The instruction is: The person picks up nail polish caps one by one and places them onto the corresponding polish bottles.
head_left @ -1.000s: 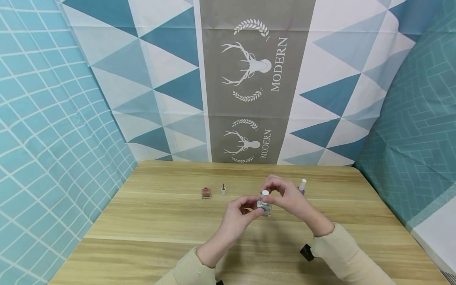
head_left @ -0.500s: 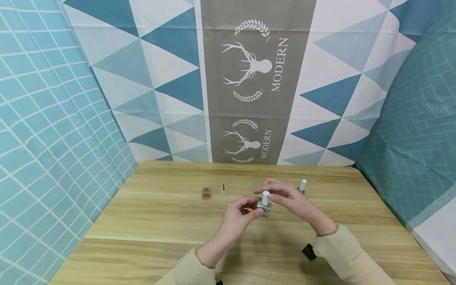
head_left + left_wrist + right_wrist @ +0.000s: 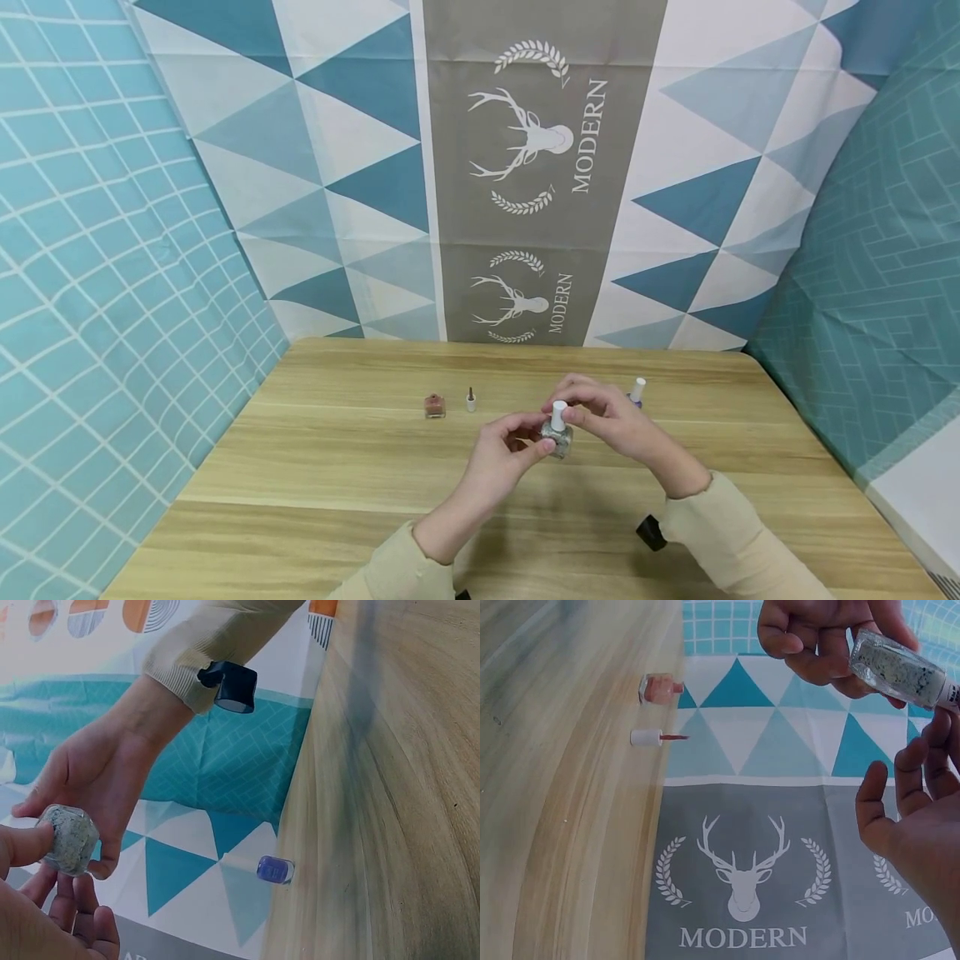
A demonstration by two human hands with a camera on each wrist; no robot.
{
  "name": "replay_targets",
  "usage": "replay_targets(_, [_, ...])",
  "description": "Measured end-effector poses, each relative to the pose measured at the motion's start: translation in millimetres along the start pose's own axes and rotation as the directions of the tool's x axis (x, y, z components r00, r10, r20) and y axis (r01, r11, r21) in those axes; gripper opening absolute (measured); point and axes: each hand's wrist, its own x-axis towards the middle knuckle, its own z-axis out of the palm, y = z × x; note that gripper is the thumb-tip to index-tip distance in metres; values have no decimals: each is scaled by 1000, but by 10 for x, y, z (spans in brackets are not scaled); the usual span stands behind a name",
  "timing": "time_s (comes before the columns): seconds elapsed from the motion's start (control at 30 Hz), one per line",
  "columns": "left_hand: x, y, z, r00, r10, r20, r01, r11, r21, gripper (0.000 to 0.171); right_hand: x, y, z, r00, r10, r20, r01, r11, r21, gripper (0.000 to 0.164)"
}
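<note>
My left hand (image 3: pixel 506 446) grips a small clear nail polish bottle (image 3: pixel 557 443) with speckled grey-white polish, thumb in front and fingers behind. The bottle is upright above the table, its white cap (image 3: pixel 559 415) on top. My right hand (image 3: pixel 606 414) pinches the cap between thumb and forefinger. From the left wrist view the bottle's base (image 3: pixel 69 840) faces the camera and hides the cap. The right wrist view shows the speckled glass (image 3: pixel 897 667) side-on, with the right fingers curved near the cap at the frame's edge.
On the wooden table (image 3: pixel 337 467) stand an uncapped pink nail polish bottle (image 3: pixel 434 407) and, beside it, its white brush cap (image 3: pixel 471 402), brush upward. A purple nail polish bottle (image 3: pixel 274 870) with a white cap stands behind the right hand. Patterned cloths hang around the table.
Half a second ago the right fingers had spread away from the cap; now they have drawn back in around it. The left hand and bottle have stayed in place.
</note>
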Motion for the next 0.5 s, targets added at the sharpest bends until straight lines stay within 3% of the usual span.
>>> replay_targets(0.5, [11,-9,1,1000,-19,-9,19,1000,-13,26,25,2,35,995,23,-95,-29,998,-64,13])
